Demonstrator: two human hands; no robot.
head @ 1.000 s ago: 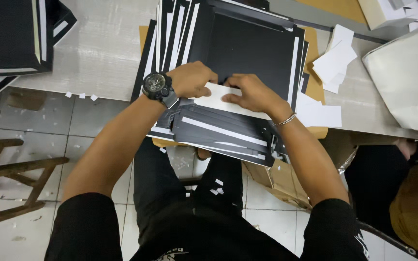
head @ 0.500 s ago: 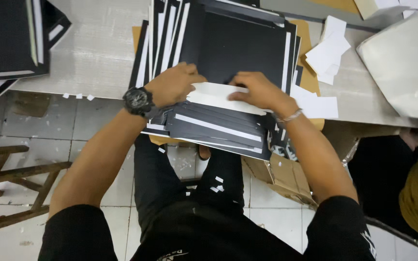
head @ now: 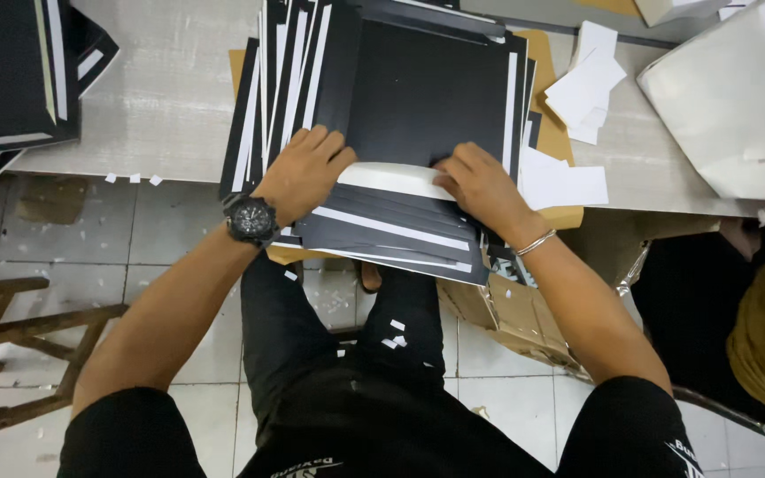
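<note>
My left hand (head: 305,171) covers the near left corner of the top black sheet (head: 427,97), and my right hand (head: 482,186) hides its other near corner. The folded white flap (head: 393,180) runs under both sets of fingers, so I cannot see its ends. The stack of black sheets (head: 382,232) conceals most of the brown cardboard (head: 548,124) beneath. The second black pile (head: 11,80) and the white bag (head: 737,97) are cut off by the frame edges.
</note>
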